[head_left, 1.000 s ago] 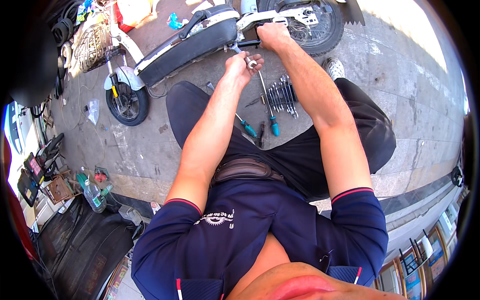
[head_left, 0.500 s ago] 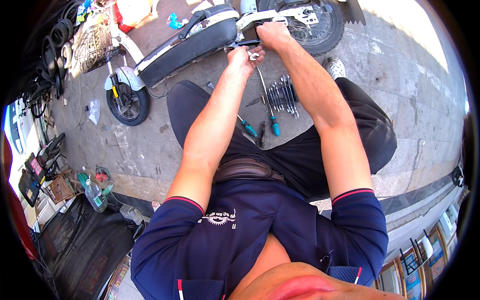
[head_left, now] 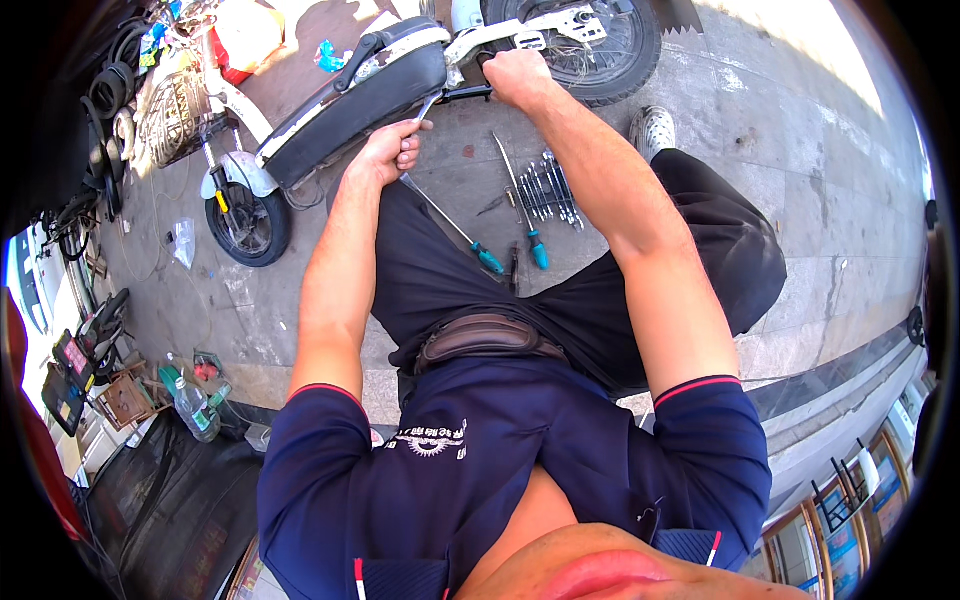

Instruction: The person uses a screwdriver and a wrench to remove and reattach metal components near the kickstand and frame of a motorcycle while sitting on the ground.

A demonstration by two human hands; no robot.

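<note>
An electric scooter with a long black seat (head_left: 345,110) and white frame lies on its side in front of me. My left hand (head_left: 392,150) is closed around a wrench (head_left: 429,105), whose shiny far end reaches the scooter's underside by the seat's right end. My right hand (head_left: 517,78) is closed at the frame just left of the large wheel (head_left: 610,60). A dark end shows beside its fingers, but what it grips is mostly hidden. A black bar (head_left: 466,94) runs along the frame between the two hands.
Between my knees lie two teal-handled screwdrivers (head_left: 487,258) (head_left: 539,250), a row of several wrenches (head_left: 549,192) and dark pliers (head_left: 515,265). The scooter's small wheel (head_left: 247,222) is at left, near a clear plastic bag (head_left: 184,243). A plastic bottle (head_left: 196,408) stands at lower left.
My left hand has moved left and toward me, away from my right hand, and the wrench now points out toward the frame. My right hand stays at the frame; the view has shifted slightly.
</note>
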